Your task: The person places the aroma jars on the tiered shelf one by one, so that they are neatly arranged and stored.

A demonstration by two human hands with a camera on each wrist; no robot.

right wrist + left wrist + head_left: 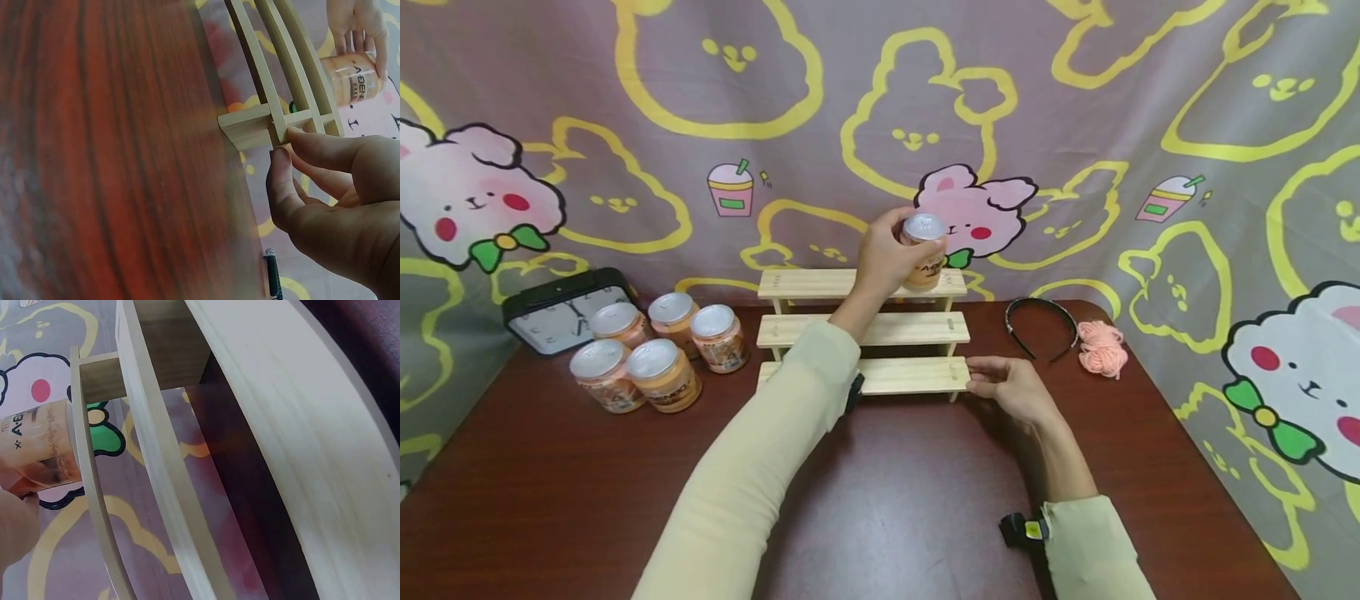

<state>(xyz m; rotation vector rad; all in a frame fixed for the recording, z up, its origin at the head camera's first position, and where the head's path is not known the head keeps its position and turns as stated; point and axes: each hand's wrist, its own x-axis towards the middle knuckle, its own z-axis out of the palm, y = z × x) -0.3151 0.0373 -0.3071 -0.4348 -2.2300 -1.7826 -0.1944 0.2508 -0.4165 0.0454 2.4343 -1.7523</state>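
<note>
A three-tier wooden display stand (910, 330) stands at the middle of the table. My left hand (883, 254) grips an orange jar with a silver lid (923, 250) at the right end of its top tier. In the left wrist view the base of the jar (44, 450) is right at the top board's edge. With thumb and fingers, my right hand (1011, 387) pinches the right end of the lowest tier; the right wrist view shows the fingertips (282, 159) at the board's corner. The left forearm covers part of the lower tiers.
Several matching jars (662, 375) stand in a group at the left, in front of a black-framed clock (561, 312). A black headband (1041, 329) and a ball of pink yarn (1102, 348) lie to the stand's right. A patterned curtain (820, 167) hangs behind the table.
</note>
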